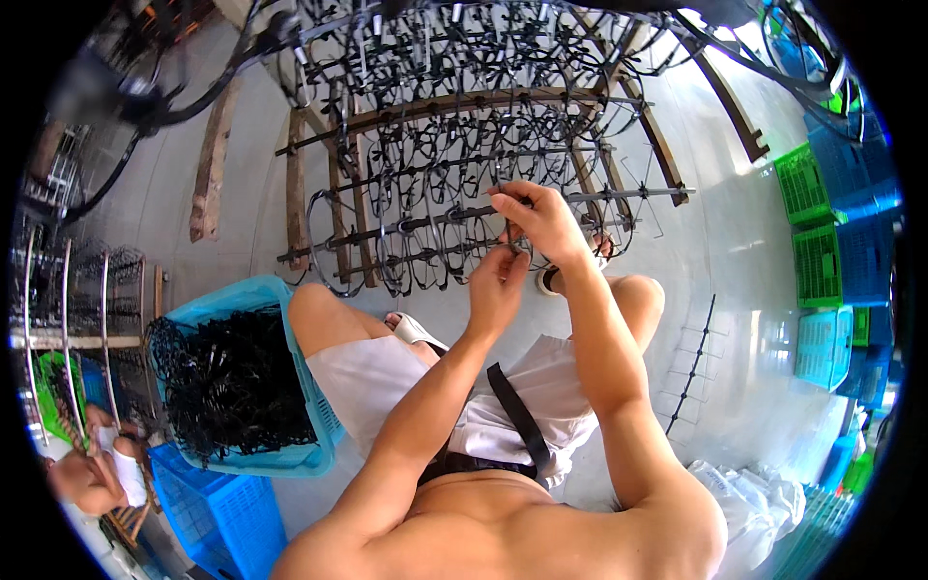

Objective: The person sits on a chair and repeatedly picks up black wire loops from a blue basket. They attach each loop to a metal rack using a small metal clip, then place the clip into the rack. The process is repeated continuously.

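In front of me, rows of thin black looped pieces (pixel 425 237) hang along dark rods (pixel 643 192). My right hand (pixel 543 224) reaches over the nearest rods, its thumb and forefinger pinched on a thin black piece (pixel 504 228). Just below it and slightly left, my left hand (pixel 496 290) is closed, fingertips together at the lower end of what seems to be the same piece. The hands are close but apart. Their fingers hide most of the piece, so its full shape cannot be told.
At my left stands a light-blue basket (pixel 329 425) heaped with tangled black pieces (pixel 237 387), beside a blue crate (pixel 217 507). Green crates (pixel 817 266) are stacked at right. A spiked rod (pixel 691 372) lies on the floor near white plastic bags (pixel 749 507). Another person (pixel 97 474) sits far left.
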Available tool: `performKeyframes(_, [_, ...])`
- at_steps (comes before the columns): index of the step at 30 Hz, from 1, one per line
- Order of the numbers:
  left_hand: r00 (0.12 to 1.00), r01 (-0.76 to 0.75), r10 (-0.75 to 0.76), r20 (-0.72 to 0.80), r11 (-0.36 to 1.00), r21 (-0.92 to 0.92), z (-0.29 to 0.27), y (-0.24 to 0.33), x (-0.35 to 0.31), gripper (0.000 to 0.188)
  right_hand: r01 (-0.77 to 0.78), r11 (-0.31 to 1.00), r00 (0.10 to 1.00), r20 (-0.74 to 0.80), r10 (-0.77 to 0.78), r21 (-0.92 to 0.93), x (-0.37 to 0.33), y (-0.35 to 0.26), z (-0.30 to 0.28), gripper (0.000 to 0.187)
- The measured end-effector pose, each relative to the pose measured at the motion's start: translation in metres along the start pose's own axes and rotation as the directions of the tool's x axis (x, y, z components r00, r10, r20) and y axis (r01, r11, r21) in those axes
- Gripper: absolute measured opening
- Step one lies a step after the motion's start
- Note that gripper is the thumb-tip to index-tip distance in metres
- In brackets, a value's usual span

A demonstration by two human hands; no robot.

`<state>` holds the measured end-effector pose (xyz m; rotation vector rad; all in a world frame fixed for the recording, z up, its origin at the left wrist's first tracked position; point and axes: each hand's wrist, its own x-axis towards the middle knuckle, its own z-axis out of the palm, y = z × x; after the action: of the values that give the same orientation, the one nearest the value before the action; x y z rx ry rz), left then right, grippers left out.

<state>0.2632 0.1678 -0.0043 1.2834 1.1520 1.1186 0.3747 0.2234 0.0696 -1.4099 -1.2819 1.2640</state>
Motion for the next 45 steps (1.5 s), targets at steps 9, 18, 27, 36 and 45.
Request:
performKeyframes(9, [0.980,-0.110,0.107,-0.170,0.994,-0.006,0.001,0.017,-0.034,0.024,0.061,0.996,0.985,-0.155,-0.071,-0.070,0.015,0.029,-0.011,0.035])
performKeyframes(18, [0.740,0.439,0.238,-0.629,0.538,0.720,-0.346,-0.042,-0.139,0.022,0.328,0.743,0.870,-0.120,-0.478,-0.583,-0.102,0.037,0.080,0.037])
performKeyframes(27, [0.862,0.406,-0.423,-0.279,0.250,0.879,-0.396,-0.077,-0.227,0.058,0.173,0.950,0.905,0.423,-0.049,-0.259,-0.124,0.022,0.218,0.033])
performKeyframes(36, [0.582,0.762,-0.558,-0.591,0.627,0.158,-0.394,-0.120,-0.284,0.085,0.326,0.925,0.742,0.659,-0.121,-0.197,-0.128,-0.001,0.290,0.035])
performKeyframes(45, [0.576,0.813,-0.624,-0.528,0.502,0.295,-0.399,-0.179,-0.232,0.049,0.238,0.948,0.646,0.763,0.010,-0.213,-0.150,0.015,0.303,0.034])
